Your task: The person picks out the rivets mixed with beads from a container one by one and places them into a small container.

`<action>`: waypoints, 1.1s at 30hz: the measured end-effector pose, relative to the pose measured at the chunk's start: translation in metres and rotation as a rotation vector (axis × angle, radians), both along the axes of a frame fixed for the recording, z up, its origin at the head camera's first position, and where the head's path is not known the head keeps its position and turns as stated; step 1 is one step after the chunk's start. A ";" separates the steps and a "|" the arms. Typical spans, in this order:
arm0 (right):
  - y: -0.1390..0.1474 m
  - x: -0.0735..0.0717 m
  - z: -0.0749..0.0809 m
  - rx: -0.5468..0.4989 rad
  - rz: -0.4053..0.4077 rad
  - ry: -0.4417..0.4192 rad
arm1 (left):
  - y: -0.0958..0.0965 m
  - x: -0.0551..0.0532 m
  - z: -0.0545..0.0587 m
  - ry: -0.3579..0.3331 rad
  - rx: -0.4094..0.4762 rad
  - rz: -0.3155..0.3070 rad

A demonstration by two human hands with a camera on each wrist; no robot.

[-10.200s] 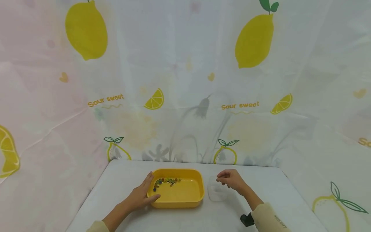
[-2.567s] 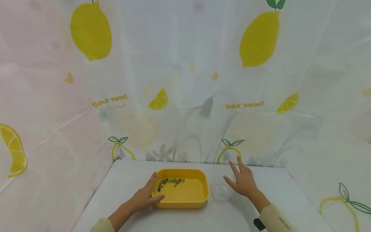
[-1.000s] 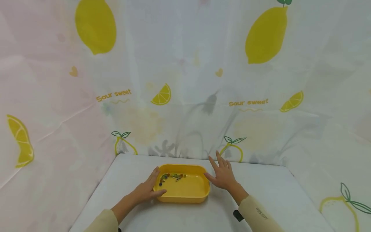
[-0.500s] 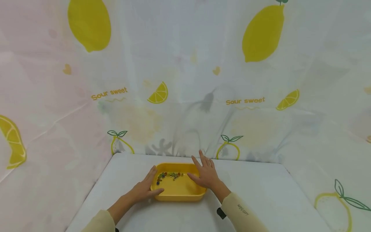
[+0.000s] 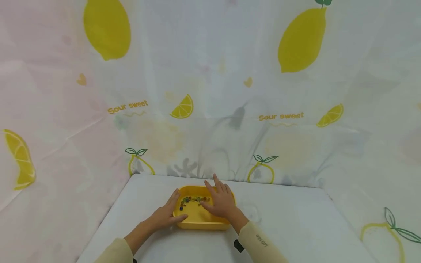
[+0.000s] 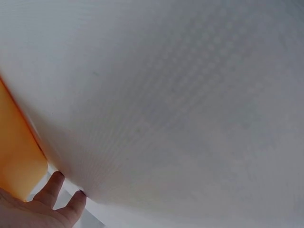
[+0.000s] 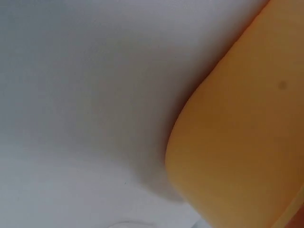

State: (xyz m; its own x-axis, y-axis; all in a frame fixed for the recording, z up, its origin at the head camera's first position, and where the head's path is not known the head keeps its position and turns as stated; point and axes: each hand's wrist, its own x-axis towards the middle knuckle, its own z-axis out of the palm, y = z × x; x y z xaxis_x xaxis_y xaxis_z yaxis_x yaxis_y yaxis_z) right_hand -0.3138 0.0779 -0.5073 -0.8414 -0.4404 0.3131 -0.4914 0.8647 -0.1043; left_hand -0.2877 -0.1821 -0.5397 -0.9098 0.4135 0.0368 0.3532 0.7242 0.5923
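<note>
Yellow tray (image 5: pixel 201 226) sits lower centre, marbles (image 5: pixel 184 201) toward its upper left; right hand (image 5: pixel 222 202) has swung in above, marbles now within reach, fingers extended, ungripping; left hand (image 5: pixel 162 217), fingers splayed, touches left rim.

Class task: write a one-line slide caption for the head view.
Left hand against a yellow tray of marbles, right hand open over it.
</note>
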 end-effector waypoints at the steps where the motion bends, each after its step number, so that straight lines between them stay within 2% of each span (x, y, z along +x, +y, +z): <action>1: -0.003 0.000 -0.001 0.005 -0.001 -0.010 | 0.000 0.000 0.000 0.002 0.001 -0.001; 5: -0.012 0.003 -0.006 0.015 0.014 -0.025 | 0.002 0.000 0.000 0.009 0.000 -0.003; 11: -0.022 0.005 -0.012 0.020 0.048 0.005 | 0.006 0.000 -0.002 0.007 0.005 -0.013; 17: -0.034 0.004 -0.013 0.001 0.115 0.014 | 0.005 0.000 0.000 0.014 0.002 0.008; 23: -0.043 0.001 -0.016 -0.033 0.163 0.149 | 0.006 -0.001 0.002 0.007 -0.017 0.017; 26: -0.049 -0.001 -0.017 -0.080 0.182 0.187 | 0.005 -0.001 0.003 0.011 -0.022 0.018; 30: -0.058 -0.003 -0.019 -0.141 0.215 0.175 | 0.003 0.001 0.005 -0.002 -0.029 0.019; 33: -0.064 -0.004 -0.019 -0.195 0.230 0.112 | 0.002 0.002 0.005 -0.004 -0.028 0.016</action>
